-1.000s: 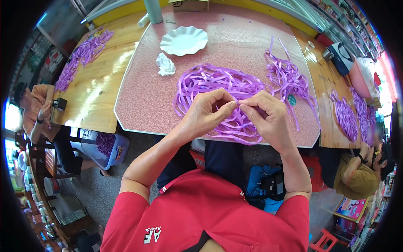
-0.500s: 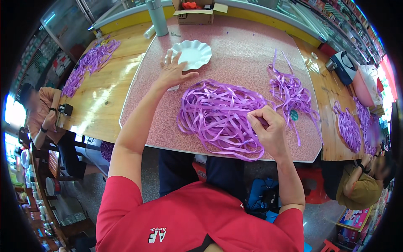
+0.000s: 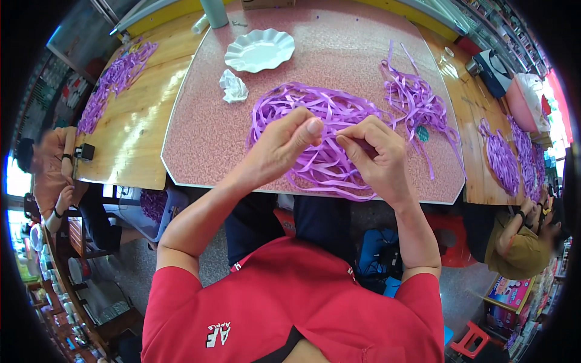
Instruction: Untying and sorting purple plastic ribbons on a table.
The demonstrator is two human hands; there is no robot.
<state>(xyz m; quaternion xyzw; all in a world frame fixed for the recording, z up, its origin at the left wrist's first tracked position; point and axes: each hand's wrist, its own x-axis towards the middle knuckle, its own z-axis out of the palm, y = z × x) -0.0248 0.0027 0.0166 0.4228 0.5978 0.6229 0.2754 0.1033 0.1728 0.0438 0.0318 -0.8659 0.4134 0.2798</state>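
Observation:
A big heap of loosely coiled purple ribbon [image 3: 284, 97] lies in front of me on the pink speckled table [image 3: 200, 145]. Over its near part, my left hand [image 3: 289, 144] is closed, thumb against curled fingers. Facing it across a small gap, my right hand [image 3: 376, 158] makes a pinch with thumb and forefinger. Whatever either hand holds is too small or hidden to make out. Beyond the heap sits a white dish with a wavy rim [image 3: 260, 51], and a crumpled white tissue [image 3: 233, 86] lies just this side of it.
A smaller ribbon tangle [image 3: 417, 100] lies to the right, beside a green round piece [image 3: 422, 133]. A pale green bottle [image 3: 214, 13] stands at the back. Co-workers sit left [image 3: 51, 160] and right [image 3: 520, 248], near more purple ribbon [image 3: 118, 78] on wooden tables.
My left hand has come back from beside the dish to meet the right hand over the ribbon, its spread fingers now closed. The tissue shows fully. My view has tilted slightly.

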